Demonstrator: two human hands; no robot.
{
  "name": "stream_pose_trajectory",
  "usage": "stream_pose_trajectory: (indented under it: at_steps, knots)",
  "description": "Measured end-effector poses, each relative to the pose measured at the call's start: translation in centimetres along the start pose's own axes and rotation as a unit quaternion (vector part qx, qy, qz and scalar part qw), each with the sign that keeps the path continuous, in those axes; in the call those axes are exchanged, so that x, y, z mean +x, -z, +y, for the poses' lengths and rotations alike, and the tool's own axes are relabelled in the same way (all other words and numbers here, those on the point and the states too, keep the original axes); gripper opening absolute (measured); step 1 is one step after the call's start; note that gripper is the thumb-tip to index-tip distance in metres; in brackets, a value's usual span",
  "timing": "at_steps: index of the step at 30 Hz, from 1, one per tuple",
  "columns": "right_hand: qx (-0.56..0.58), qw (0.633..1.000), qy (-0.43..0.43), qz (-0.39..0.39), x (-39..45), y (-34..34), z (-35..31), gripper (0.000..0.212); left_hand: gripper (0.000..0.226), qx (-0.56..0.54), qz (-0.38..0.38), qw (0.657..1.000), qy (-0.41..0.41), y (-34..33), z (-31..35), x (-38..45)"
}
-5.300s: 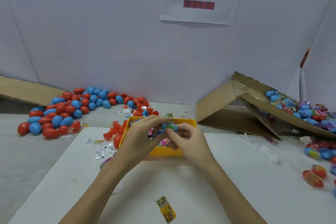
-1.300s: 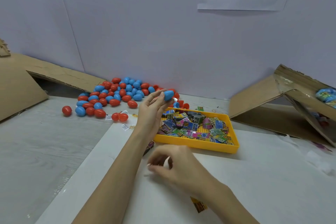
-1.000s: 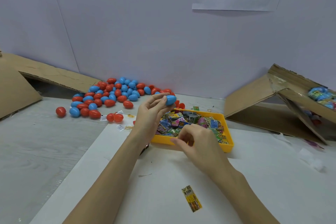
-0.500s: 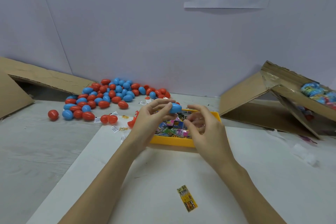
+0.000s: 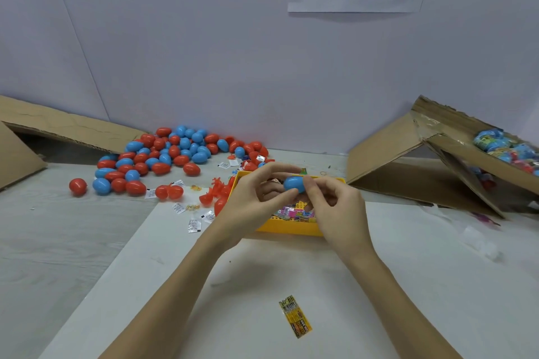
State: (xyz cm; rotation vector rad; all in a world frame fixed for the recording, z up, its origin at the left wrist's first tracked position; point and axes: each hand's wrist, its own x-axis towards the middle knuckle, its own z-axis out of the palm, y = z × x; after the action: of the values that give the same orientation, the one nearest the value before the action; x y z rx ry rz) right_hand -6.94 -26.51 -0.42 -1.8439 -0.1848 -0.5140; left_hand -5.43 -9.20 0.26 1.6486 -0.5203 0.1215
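Toward the far left corner of the surface lies a heap of red and blue eggs (image 5: 163, 154), well apart from the work in hand and touched by neither hand. Right of it the left hand (image 5: 256, 201) comes up from the near edge, its fingers arched over the top of a single blue egg (image 5: 294, 184) and its thumb under the egg's left end, so it pinches that end. The blue egg is held in the air above the far rim of the yellow tray (image 5: 287, 230), not resting on anything, with its long axis running roughly level from left to right between the two hands. At its right end the right hand (image 5: 339, 207) has its fingers curled and its thumb and forefinger closed on the tip; whether a film sleeve sits between them cannot be made out. Both hands are equally near, one at each end, so anything slid on would likely travel along that axis from the right, the left hand serving as the stop. Farther right, at the far right corner, a tipped cardboard box (image 5: 408, 160) stands clear
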Motion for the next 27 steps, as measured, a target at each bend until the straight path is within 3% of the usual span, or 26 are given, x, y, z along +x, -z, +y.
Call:
stream_pose_trajectory:
  at_steps: [2,6,13,20,24,27]
  knots:
    - [0.014,1.000,-0.011,0.001,0.0,-0.1,0.0,0.030,0.029,-0.002,0.007,1.000,-0.002,-0.2,-0.1,0.0]
    - [0.048,0.999,0.011,-0.008,0.0,-0.4,-0.2,0.013,0.024,-0.017,0.029,0.999,0.012,0.0,-0.1,0.1]
    - [0.043,0.999,-0.001,-0.003,0.0,-0.3,0.1,0.015,0.029,0.033,0.029,0.999,0.010,-0.2,-0.3,0.2]
    - [-0.230,0.967,0.067,-0.093,0.5,0.3,2.4,0.022,0.029,0.054,0.172,0.982,0.058,0.5,-0.7,0.5]
    - [-0.329,0.925,0.081,-0.170,0.6,-0.7,2.9,0.035,0.031,0.061,0.184,0.979,0.065,0.7,-0.9,0.6]
    - [-0.339,0.926,0.087,-0.139,0.5,-0.9,3.0,0.030,0.030,0.068,0.182,0.979,0.060,0.6,-1.0,0.6]
